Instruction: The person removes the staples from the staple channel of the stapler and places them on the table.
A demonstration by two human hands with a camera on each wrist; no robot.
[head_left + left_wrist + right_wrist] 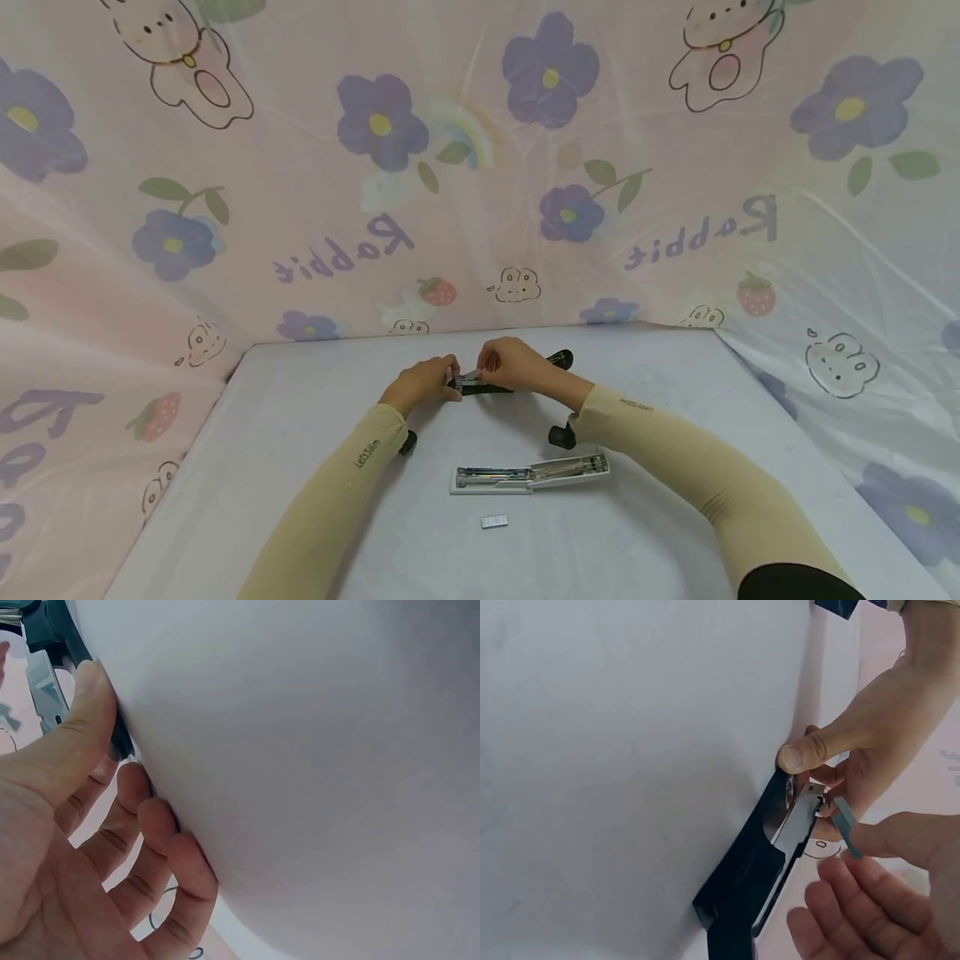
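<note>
A black stapler (487,389) lies opened on the table, its metal staple channel exposed in the right wrist view. My left hand (422,386) grips its front end, the thumb on one side of the base (739,874) and fingertips at the other. In the left wrist view, the stapler's tip (121,742) sits between that thumb and the fingers. Over the channel, my right hand (516,365) pinches a small strip of staples (845,826) between thumb and index finger. The strip is apart from the channel; the other right fingers are loosely bent.
Nearer the body, a white stapler (491,490) lies opened on the white table (360,533). In front of it rests another short strip of staples (494,522). A patterned curtain (465,208) hangs behind the table and along its sides.
</note>
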